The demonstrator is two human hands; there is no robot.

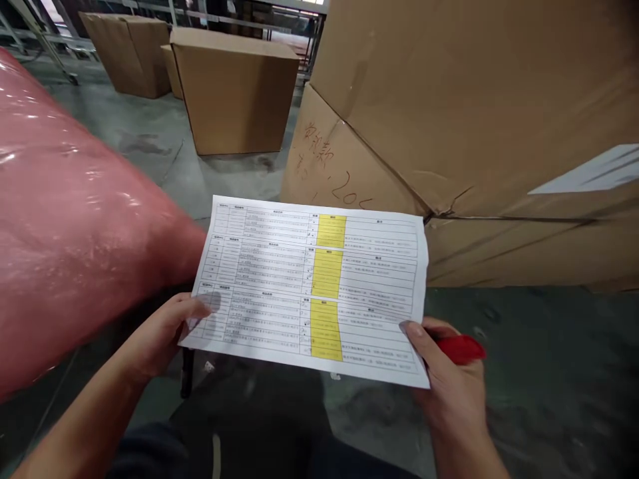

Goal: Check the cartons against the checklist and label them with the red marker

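Note:
A printed sheet of paper (272,279) with tables and yellow-filled column blocks is stretched between my two hands. My left hand (162,332) pinches its lower left edge, thumb on top and the other fingers hidden underneath. The lower right corner is gripped by my right hand (444,366), again with the thumb on the printed side. A red object (464,349) sticks out behind the fingers of my right hand; its kind is not clear. The sheet tilts slightly down to the right.
Large cardboard boxes (474,86) stand stacked at the right, the lower one with red handwriting. A bulky pink plastic-wrapped bundle (84,219) fills the left. Farther back, a carton (239,100) and another box (127,56) rest on the grey floor (150,146), before metal racks.

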